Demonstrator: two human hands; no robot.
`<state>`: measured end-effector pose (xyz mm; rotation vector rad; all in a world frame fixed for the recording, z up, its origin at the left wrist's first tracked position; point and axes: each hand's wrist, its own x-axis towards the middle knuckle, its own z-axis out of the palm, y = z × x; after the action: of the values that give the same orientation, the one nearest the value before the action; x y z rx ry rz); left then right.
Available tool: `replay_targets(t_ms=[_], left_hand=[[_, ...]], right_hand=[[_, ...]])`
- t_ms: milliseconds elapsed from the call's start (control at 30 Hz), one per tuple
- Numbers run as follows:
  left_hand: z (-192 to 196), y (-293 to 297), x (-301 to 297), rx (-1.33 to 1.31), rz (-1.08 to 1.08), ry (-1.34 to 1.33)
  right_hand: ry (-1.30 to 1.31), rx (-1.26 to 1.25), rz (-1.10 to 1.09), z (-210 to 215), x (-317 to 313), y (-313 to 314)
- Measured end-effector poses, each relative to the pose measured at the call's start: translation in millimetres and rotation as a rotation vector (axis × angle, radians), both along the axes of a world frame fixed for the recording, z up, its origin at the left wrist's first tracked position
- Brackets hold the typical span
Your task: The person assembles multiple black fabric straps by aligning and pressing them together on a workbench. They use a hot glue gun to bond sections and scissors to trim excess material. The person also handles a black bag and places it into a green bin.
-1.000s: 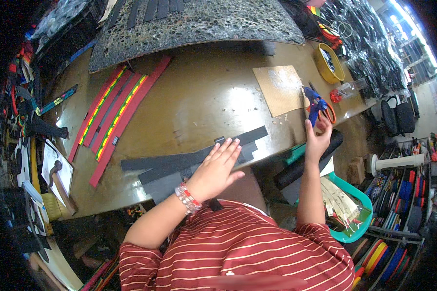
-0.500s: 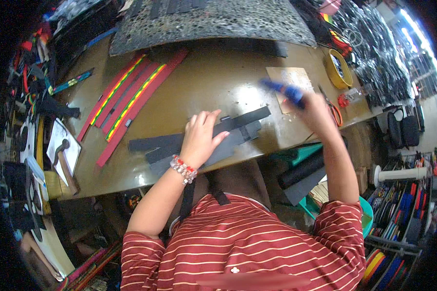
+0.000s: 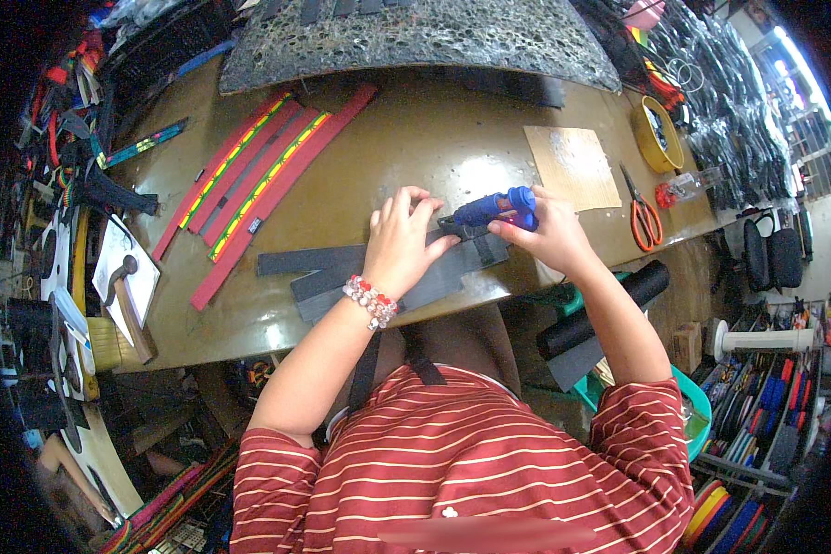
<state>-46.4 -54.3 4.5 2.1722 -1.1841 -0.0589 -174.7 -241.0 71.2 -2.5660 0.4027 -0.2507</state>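
Observation:
My right hand [image 3: 556, 233] is closed around a blue glue gun [image 3: 478, 211]. Its dark nozzle points left and reaches a black strip [image 3: 309, 259] lying across the table. At that spot my left hand [image 3: 401, 234] rests on the strip, thumb and fingers apart on either side of the nozzle tip. Part of the strip is hidden beneath the left hand and the gun. Under and nearer than it, several dark grey strips [image 3: 439, 284] overlap at the table's front edge. I cannot make out any glue.
Red strips with a yellow-green band [image 3: 258, 208] lie at the left on the brown table [image 3: 249, 337]. A hammer [image 3: 131, 305] sits further left. To the right are a cardboard piece [image 3: 572, 166], orange-handled scissors [image 3: 644, 217] and a yellow bowl [image 3: 656, 148]. A speckled board [image 3: 415, 51] spans the back.
The glue gun has come left and down in my right hand, from above the cardboard to the black strip. My left hand's fingers have curled more, staying on the strip.

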Motion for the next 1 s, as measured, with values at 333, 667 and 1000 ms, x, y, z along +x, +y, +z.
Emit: replay_targets(t_ms=[333, 667, 1000], left_hand=[[2.9, 0.4, -0.8, 0.0, -0.059, -0.07], [24.1, -17.6, 6.5, 0.161, -0.159, -0.001], [30.1, -29.9, 22.7, 0.256, -0.246, 0.198]], right_hand=[[0.285, -0.481, 0.08, 37.3, 0.3, 31.1], [-0.635, 0.044, -0.894, -48.6, -69.6, -102.0], [-0.78, -0.097, -0.937, -65.6, -99.3, -49.4]])
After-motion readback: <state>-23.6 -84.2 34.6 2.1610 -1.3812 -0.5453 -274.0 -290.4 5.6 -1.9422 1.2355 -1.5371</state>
